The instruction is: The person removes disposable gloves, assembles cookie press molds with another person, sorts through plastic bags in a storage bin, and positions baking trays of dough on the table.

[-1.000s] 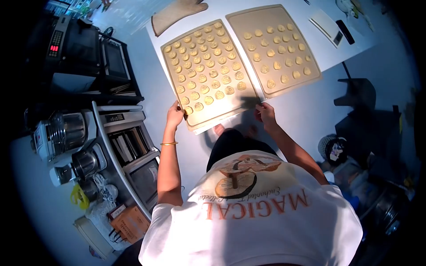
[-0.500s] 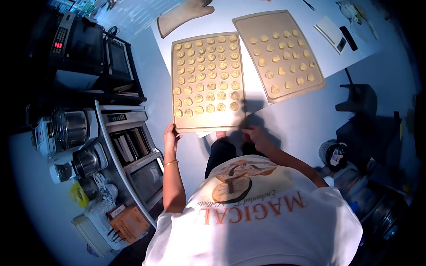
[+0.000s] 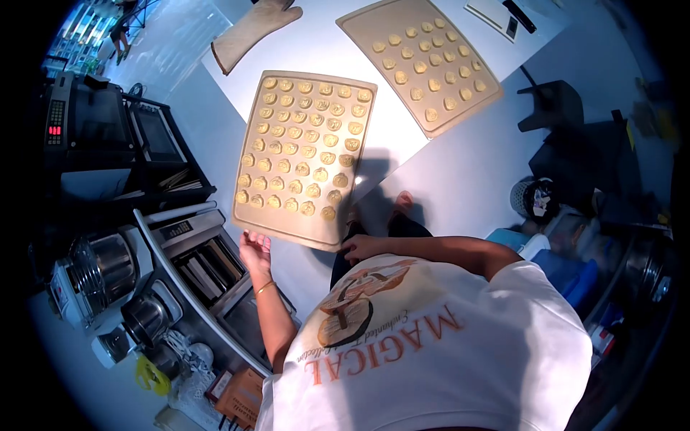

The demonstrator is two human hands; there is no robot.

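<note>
Both hands carry a tan baking tray (image 3: pixel 287 224) covered in rows of small, pale yellow cookies (image 3: pixel 295 186). My left hand (image 3: pixel 256 253) supports its near left corner, fingers partly beneath the edge. At the near right corner is my right hand (image 3: pixel 363 248), close to my body, with its fingertips partly hidden at the rim. The tray is tilted across the view, and its far part overlaps the white table. A second baking tray (image 3: pixel 374 36) with fewer cookies rests on that table, beyond the first and to the right.
An oven mitt (image 3: pixel 248 36) lies on the white table (image 3: pixel 219 82), with a kitchen scale (image 3: pixel 492 16) farther right. Along the left stand an oven (image 3: pixel 100 115), a rack of trays (image 3: pixel 208 269) and stand mixers (image 3: pixel 108 262). A dark chair (image 3: pixel 553 104) and storage bins (image 3: pixel 564 276) are on the right.
The held tray has come off the table's front toward my body and left, turning clockwise. My view has shifted, and my right hand is now nearer my waist.
</note>
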